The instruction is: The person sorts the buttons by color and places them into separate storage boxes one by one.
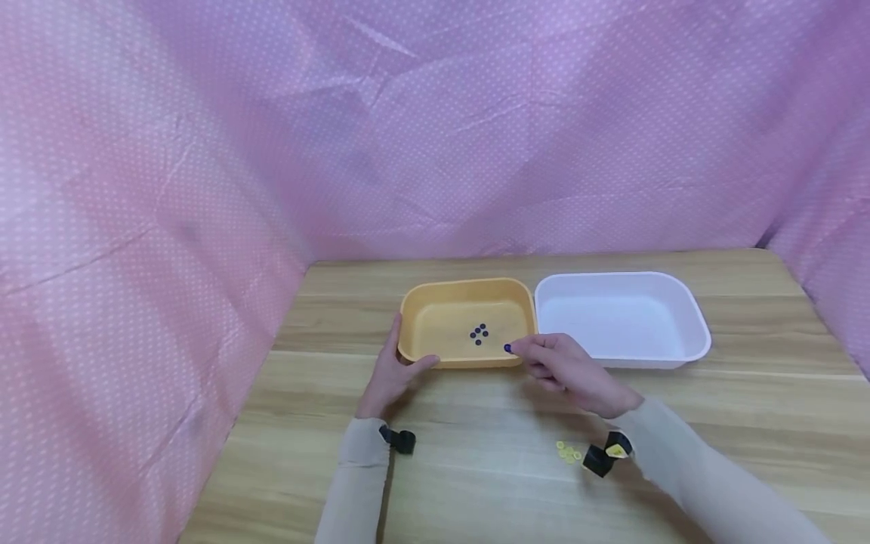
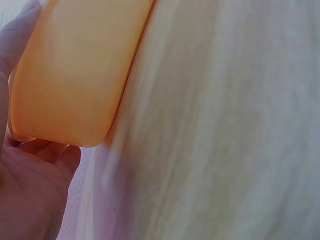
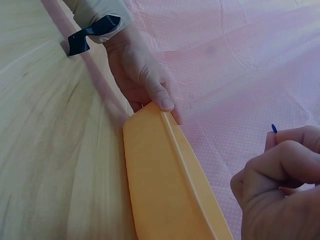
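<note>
My left hand [image 1: 390, 379] grips the near left corner of a yellow-orange plastic tray [image 1: 469, 363], its thumb lying on the front rim and its fingers along the left side. Over the tray's near right corner, my right hand [image 1: 567, 370] pinches a small dark blue button [image 1: 507, 348] between thumb and fingertip. The right wrist view shows that button edge-on as a thin disc [image 3: 274, 128]. Several more dark blue buttons [image 1: 478, 331] lie in a loose cluster on the tray's floor. In the left wrist view, the tray's outer wall [image 2: 75, 85] rests against the palm side of the hand.
A white plastic tray [image 1: 621, 357] stands right beside the orange one. Several small pale yellow buttons [image 1: 569, 453] lie on the wooden table [image 1: 476, 468] near my right wrist. Pink dotted cloth [image 1: 435, 151] hangs behind the table and along its sides.
</note>
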The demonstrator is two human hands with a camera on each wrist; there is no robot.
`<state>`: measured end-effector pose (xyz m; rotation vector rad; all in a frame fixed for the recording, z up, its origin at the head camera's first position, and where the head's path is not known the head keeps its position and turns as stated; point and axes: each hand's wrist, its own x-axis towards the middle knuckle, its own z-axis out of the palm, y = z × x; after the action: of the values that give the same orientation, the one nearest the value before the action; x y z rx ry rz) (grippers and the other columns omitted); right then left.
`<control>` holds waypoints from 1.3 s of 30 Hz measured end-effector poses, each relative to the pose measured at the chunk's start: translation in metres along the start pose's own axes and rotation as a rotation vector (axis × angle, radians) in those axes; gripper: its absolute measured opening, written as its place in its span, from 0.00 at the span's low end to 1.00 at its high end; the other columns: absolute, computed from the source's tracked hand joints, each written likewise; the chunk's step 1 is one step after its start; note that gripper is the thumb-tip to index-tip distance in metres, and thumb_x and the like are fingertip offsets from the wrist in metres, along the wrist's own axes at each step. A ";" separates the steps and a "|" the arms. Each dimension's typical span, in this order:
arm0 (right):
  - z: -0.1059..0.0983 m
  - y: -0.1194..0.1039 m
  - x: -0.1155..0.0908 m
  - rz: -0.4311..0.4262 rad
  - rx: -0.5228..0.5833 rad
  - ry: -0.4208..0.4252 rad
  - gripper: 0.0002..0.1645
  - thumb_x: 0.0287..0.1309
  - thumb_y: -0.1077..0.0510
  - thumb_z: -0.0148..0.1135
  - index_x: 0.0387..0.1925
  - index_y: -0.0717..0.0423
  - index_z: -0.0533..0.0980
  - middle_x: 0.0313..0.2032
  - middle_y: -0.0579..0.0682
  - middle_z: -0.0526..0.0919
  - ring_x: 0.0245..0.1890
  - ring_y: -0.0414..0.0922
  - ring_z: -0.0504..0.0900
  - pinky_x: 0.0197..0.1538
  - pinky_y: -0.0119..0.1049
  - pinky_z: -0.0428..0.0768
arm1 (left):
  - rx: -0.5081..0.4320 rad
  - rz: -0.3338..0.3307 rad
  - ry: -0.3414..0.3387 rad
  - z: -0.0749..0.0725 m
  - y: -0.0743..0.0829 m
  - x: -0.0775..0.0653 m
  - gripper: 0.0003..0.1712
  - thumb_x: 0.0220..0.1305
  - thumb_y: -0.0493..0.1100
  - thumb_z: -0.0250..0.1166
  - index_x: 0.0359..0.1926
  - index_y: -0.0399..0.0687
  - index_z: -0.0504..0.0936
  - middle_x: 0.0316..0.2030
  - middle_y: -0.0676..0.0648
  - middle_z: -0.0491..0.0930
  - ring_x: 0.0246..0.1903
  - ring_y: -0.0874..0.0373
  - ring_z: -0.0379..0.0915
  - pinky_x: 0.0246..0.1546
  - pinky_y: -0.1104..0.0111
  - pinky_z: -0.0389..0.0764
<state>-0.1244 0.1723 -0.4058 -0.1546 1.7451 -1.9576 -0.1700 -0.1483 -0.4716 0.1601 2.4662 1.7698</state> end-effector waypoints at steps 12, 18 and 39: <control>0.004 -0.011 0.023 -0.033 -0.029 0.013 0.29 0.63 0.43 0.61 0.20 0.57 0.60 0.15 0.45 0.56 0.13 0.39 0.53 0.18 0.27 0.55 | 0.029 -0.012 0.002 0.001 0.000 0.001 0.68 0.50 0.51 0.77 0.78 0.53 0.36 0.76 0.52 0.40 0.73 0.54 0.44 0.71 0.61 0.52; 0.004 -0.011 0.033 -0.048 -0.031 -0.007 0.29 0.66 0.46 0.60 0.19 0.56 0.58 0.15 0.46 0.55 0.13 0.39 0.52 0.18 0.28 0.54 | 0.053 -0.014 0.028 0.000 -0.001 -0.002 0.68 0.49 0.51 0.78 0.78 0.51 0.37 0.76 0.52 0.41 0.72 0.54 0.46 0.70 0.61 0.54; 0.004 -0.018 0.073 0.031 -0.277 0.073 0.21 0.68 0.52 0.56 0.50 0.66 0.79 0.15 0.44 0.64 0.15 0.40 0.61 0.19 0.29 0.61 | 0.012 -0.011 0.014 0.001 -0.005 0.000 0.69 0.48 0.52 0.78 0.78 0.51 0.37 0.76 0.54 0.43 0.71 0.56 0.50 0.68 0.63 0.58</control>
<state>-0.1915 0.1372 -0.4054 -0.1519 2.0488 -1.7117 -0.1700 -0.1485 -0.4763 0.1354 2.4825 1.7584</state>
